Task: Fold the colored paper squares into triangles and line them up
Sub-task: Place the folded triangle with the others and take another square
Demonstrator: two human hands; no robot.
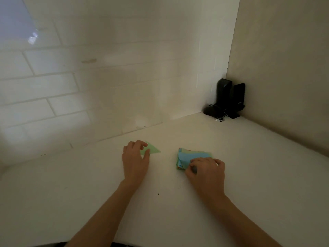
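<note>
Green triangle (151,149): one folded, on tabletop (231,166), left hand (135,160) grip pinching it. Paper stack (193,156): unfolded squares, near right; right hand (206,172) fingers curled on edge, lifting top blue sheet. Task barely begun; row unformed.

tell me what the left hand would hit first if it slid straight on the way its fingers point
Probably nothing soon: past the green triangle that the left hand holds, bare counter runs to the tiled wall.

One green triangle (153,149), one paper stack (190,156), two hands, left (135,159) and right (206,171), two black devices (229,98).
</note>
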